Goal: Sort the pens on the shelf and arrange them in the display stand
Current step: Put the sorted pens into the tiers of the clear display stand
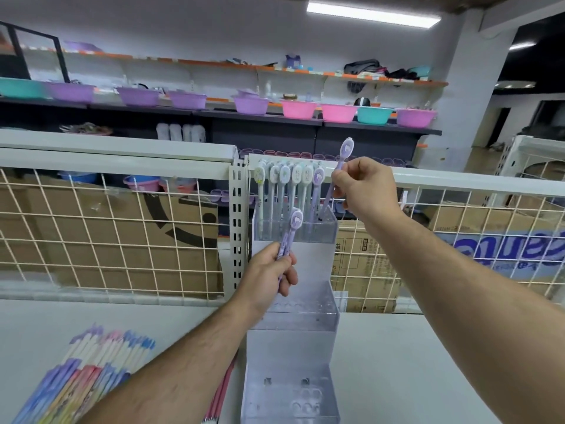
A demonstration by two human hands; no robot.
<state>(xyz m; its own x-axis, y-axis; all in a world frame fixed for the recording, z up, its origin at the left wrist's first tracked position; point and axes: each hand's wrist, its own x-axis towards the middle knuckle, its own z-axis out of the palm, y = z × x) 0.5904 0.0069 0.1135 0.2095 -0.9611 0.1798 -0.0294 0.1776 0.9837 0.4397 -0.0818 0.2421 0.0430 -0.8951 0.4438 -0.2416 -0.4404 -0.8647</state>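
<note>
shop shelf [397, 362], wire mesh [91, 224] behind | right hand [363, 185] grip clamped on purple pen [327, 200], tip held at display stand [324, 235] top tier | left hand [269, 270] grip clamped on second pen [290, 232] | risk: slot could get missed at that tilt, neighbours knocked

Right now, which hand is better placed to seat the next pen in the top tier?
Right hand: its pen is tip-down at the top tier, right end. Left hand holds its pen lower, in front of the tier.
</note>
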